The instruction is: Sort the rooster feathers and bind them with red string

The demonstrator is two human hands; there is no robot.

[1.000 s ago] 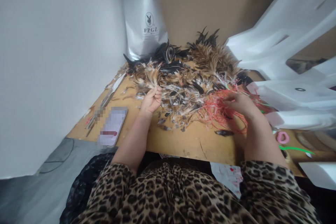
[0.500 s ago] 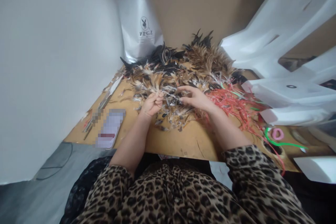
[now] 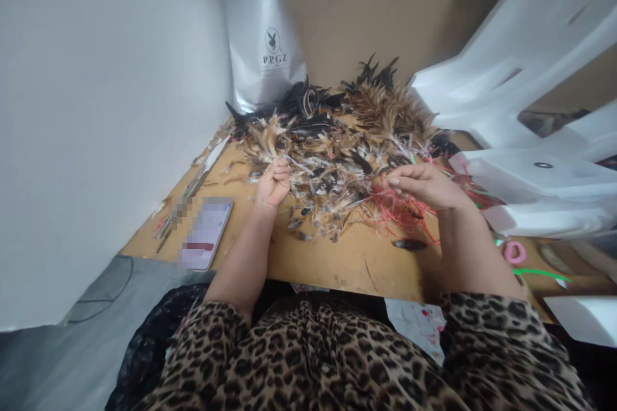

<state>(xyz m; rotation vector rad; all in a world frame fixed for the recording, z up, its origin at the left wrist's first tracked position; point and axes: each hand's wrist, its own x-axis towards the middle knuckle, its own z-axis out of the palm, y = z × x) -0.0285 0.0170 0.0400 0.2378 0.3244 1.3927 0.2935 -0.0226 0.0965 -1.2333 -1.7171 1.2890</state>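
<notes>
A heap of brown, tan and black feathers (image 3: 337, 141) covers the back of a wooden table (image 3: 337, 257). My left hand (image 3: 272, 182) is closed round the quills of a small bunch of tan feathers (image 3: 267, 140) that fans upward from my fist. My right hand (image 3: 424, 185) hovers over a tangle of red strings (image 3: 402, 213), its thumb and fingers pinched together on a thin strand that I cannot make out clearly. A single dark feather (image 3: 409, 244) lies on the table in front of my right wrist.
A phone (image 3: 206, 232) lies at the table's left front, with thin metal tools (image 3: 193, 189) beside it. A silver bag (image 3: 267, 38) stands at the back against brown board. White foam pieces (image 3: 535, 115) crowd the right. A pink ring (image 3: 513, 252) and green string lie at right.
My right hand reached left to the feathers by my left hand, then drew back right over the red strings. My left hand kept its feather bunch.
</notes>
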